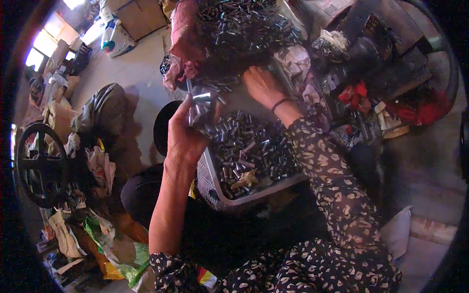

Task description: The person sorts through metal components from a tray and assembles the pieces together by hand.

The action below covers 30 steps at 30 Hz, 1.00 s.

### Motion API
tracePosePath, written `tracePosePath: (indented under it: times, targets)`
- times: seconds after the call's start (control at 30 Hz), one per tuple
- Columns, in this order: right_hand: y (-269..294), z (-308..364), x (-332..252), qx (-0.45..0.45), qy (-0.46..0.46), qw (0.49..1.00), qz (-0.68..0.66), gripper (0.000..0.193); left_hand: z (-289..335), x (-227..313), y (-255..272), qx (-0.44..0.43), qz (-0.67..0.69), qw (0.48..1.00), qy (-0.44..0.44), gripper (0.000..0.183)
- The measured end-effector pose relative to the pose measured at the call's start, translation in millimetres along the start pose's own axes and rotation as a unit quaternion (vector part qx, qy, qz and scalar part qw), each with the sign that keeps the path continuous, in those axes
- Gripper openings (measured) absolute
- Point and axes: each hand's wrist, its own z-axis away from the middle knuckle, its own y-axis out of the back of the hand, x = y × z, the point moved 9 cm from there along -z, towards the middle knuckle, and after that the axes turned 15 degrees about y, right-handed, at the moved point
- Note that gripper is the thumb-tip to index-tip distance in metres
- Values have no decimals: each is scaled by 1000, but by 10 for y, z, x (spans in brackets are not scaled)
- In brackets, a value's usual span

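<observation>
My left hand (186, 124) is closed around several short shiny metal tubes (201, 100), which stick out between the thumb and fingers. It is raised over the left side of a pale-rimmed tray (264, 192). Many loose metal tubes (244, 141) fill the tray, with a crumpled tan scrap (244, 179) among them. My right hand (264, 87) reaches to the tray's far side, below a heap of similar tubes (249, 24). Its fingers are curled downward and bunched; the tips are in shadow, so what they grip cannot be made out.
A pink sack (183, 31) borders the far heap on the left. Dark boxes (391, 73) and red cloth (425, 108) crowd the right. At the left are a black spoked wheel (40, 163), a grey covered bundle (103, 108) and a green-and-white bag (119, 249).
</observation>
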Motion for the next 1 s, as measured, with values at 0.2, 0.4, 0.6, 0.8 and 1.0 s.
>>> tracePosePath:
  times: [0.2,0.4,0.6,0.8,1.0]
  targets:
    - [608,124,182,-72,-196,912,-352,24,-61,25,178,-73,-13,994,81,20]
    - [949,710,319,27,-317,735,-599,20,-476,-60,85,11,-341,940,-8,30]
    - [1073,833,443,95,-342,734,-579,17,-1307,-131,64,127,-722,671,-111,32]
    - [1022,826,487,104,-322,754,-563,16,-1592,-277,-108,248,-870,336,-263,19]
    - [1182,813,477,143,-255,829,-476,26,-1531,-565,-303,200,-899,288,-261,15]
